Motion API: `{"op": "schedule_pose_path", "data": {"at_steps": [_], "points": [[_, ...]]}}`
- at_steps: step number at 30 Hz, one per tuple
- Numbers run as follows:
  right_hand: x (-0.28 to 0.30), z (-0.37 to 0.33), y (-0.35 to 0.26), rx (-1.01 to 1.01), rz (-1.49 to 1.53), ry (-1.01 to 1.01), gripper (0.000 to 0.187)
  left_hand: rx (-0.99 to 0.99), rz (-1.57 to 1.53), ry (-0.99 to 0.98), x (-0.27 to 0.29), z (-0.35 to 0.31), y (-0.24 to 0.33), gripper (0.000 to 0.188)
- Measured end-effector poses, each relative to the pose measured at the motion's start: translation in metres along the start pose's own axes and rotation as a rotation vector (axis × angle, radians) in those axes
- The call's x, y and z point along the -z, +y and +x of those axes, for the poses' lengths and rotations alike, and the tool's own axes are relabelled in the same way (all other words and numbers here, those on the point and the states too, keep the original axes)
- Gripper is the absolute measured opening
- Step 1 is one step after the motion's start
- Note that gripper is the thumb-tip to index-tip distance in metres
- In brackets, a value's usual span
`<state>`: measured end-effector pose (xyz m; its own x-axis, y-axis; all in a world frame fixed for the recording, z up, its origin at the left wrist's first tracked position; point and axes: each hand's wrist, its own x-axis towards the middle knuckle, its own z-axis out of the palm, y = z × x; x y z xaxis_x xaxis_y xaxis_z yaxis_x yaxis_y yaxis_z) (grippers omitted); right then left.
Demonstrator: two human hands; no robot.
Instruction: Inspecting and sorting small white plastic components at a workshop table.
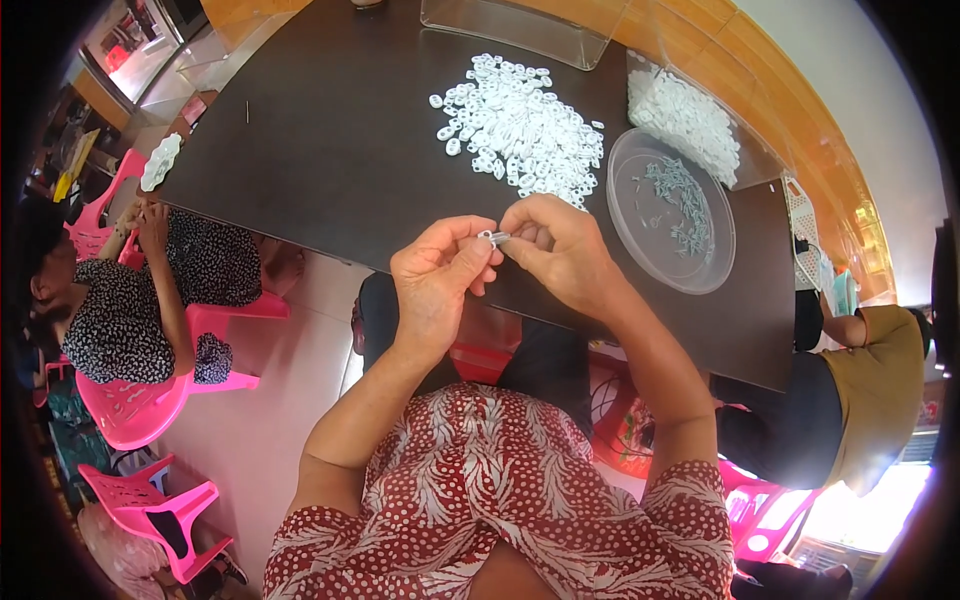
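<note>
Above the table's near edge, my left hand [436,275] pinches a small white oval plastic piece [486,236] between thumb and fingers. From the other side my right hand [568,258] closes its thumb and forefinger on a small grey piece [500,238], which meets the white one. Its exact kind is too small to tell. Just beyond my hands spreads a loose pile of similar white oval pieces [520,125]. To the right, a round clear plastic lid or tray [640,255] holds many small grey screw-like parts [690,205].
A clear bin of white pieces [685,125] stands at the table's far right, and another clear container [515,35] at the back. The dark table [310,130] extends left. People sit on both sides, one at left on a pink chair [130,410]. Another pink chair [150,505] stands lower left.
</note>
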<state>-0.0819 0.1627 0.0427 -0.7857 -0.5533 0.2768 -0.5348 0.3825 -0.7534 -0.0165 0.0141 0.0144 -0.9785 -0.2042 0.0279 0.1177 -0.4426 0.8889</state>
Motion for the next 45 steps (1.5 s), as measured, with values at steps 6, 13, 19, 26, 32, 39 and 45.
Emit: {"op": "schedule_pose_path", "data": {"at_steps": [6, 13, 19, 26, 32, 39, 45], "points": [[-0.006, -0.003, 0.003, -0.217, 0.587, -0.005, 0.011, 0.050, -0.102, 0.002, -0.001, -0.006, 0.000, 0.015], [-0.011, -0.009, -0.001, -0.293, 0.714, 0.016, 0.012, 0.060, -0.156, 0.010, 0.001, -0.011, -0.002, 0.015], [-0.007, -0.009, 0.003, -0.317, 0.654, 0.034, 0.016, 0.008, -0.012, 0.066, 0.003, -0.015, -0.001, 0.016], [-0.011, -0.010, -0.002, -0.305, 0.619, 0.063, 0.015, 0.011, 0.012, 0.061, 0.000, -0.017, -0.003, 0.016], [-0.016, -0.012, 0.000, -0.254, 0.569, 0.085, 0.012, 0.000, 0.039, 0.080, -0.001, -0.019, -0.007, 0.015], [-0.027, -0.015, 0.002, -0.175, 0.499, 0.179, 0.009, -0.027, 0.025, 0.080, -0.005, -0.020, -0.011, 0.015], [-0.029, -0.018, -0.006, -0.235, 0.629, 0.227, 0.005, -0.018, 0.003, 0.052, -0.009, -0.019, -0.008, 0.021]]}}
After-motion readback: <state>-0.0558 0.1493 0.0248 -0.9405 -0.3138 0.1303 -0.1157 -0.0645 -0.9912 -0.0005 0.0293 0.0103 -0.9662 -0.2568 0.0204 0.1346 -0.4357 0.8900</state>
